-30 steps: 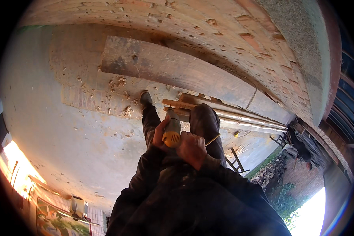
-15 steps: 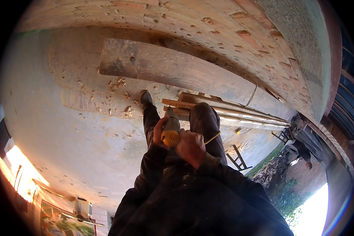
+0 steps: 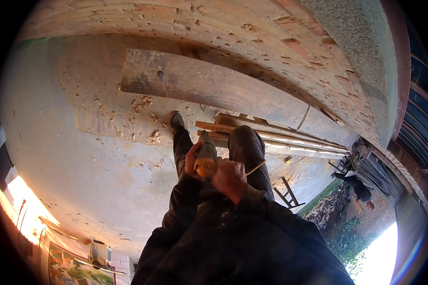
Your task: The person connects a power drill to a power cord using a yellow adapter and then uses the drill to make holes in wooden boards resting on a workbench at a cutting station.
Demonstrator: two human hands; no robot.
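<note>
A grey power drill with a yellow rear end (image 3: 206, 164) is held between my two hands, its nose pointing away from me. My left hand (image 3: 190, 160) is wrapped round the left side of its body. On the other side, my right hand (image 3: 230, 177) is closed in a fist against the drill's rear, where its handle is hidden. The thin bit lies over a wooden strip (image 3: 205, 126); whether it is in the wood I cannot tell. My right knee rests over the stacked timber (image 3: 290, 135). A thin yellow stick or cord (image 3: 256, 166) shows beside my right hand.
A long wide board (image 3: 190, 73) lies along the brick wall (image 3: 271, 33). Wood shavings (image 3: 154, 137) litter the floor near my left foot. A small wooden frame (image 3: 288, 194) stands at the right. Farther right, another person (image 3: 360, 187) bends near a pile of sticks.
My hands and the drill stay nearly where they were. The other person at the far right has shifted, with an arm now stretched toward the timber pile.
</note>
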